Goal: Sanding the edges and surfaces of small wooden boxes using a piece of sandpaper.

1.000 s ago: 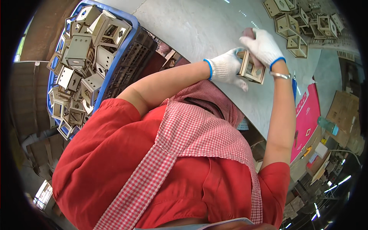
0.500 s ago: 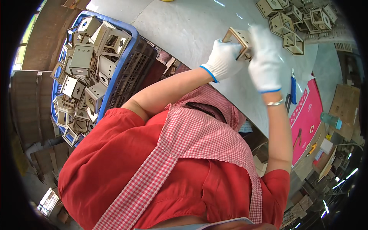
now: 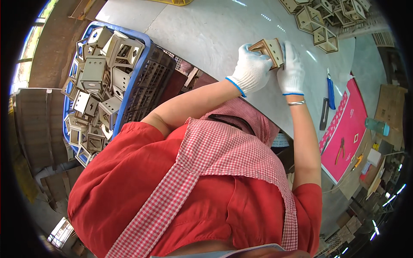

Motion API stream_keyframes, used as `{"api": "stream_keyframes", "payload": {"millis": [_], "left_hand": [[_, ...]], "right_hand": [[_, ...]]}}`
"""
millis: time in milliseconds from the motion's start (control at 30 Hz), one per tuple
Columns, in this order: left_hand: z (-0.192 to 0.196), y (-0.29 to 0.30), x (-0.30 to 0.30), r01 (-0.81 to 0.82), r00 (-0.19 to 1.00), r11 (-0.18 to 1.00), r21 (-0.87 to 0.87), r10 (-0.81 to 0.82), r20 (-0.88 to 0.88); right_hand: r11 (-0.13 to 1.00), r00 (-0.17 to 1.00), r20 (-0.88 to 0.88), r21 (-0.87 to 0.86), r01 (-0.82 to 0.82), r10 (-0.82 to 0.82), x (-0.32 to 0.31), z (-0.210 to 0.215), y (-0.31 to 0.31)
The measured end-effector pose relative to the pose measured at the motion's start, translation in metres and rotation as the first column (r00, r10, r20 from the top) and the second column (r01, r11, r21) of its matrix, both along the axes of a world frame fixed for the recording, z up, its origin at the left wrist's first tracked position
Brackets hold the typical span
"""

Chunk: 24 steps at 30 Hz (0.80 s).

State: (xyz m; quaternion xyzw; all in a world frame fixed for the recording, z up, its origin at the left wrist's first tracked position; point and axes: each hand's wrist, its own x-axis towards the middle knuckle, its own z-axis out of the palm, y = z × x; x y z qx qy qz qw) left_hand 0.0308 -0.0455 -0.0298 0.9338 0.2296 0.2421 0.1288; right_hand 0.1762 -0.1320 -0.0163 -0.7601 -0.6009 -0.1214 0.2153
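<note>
In front of me, over the table, is a small light-wood box (image 3: 274, 48) with open sides and a row of small holes in one face. My left hand (image 3: 251, 71), in a white knit glove with a blue cuff, is closed around its left side. My right hand (image 3: 291, 72), gloved the same way, lies along the box's right side with its fingers together, pressing against it. The gloves hide parts of the box's lower edge and sides.
At left, a blue plastic crate (image 3: 148, 56) is heaped with similar boxes. More boxes (image 3: 309, 19) stand at the table's far right. A blue-handled cutter (image 3: 331, 94), a pink sheet (image 3: 340, 142), pliers (image 3: 340, 150) and a teal bottle (image 3: 377, 126) lie at right.
My right hand, blurred before, has come down and now rests still against the box's right side. The box has turned slightly in my left hand. The view has shifted a little.
</note>
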Motion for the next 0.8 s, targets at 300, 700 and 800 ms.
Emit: {"api": "stream_keyframes", "payload": {"millis": [300,700,800], "left_hand": [[-0.008,0.002,-0.004,0.054,0.998,0.999,0.007,-0.054,0.043],[-0.057,0.011,0.008,0.461,0.795,0.548,-0.698,0.094,0.599],[-0.051,0.018,0.004,0.470,0.830,0.592,-0.654,-0.044,0.556]], "right_hand": [[0.995,0.995,0.053,0.061,0.084,-0.088,0.008,-0.010,-0.005],[0.948,0.918,-0.240,0.133,-0.290,0.315,-0.100,0.055,0.001],[0.983,0.962,-0.206,-0.015,-0.185,0.178,-0.050,0.066,0.019]]}}
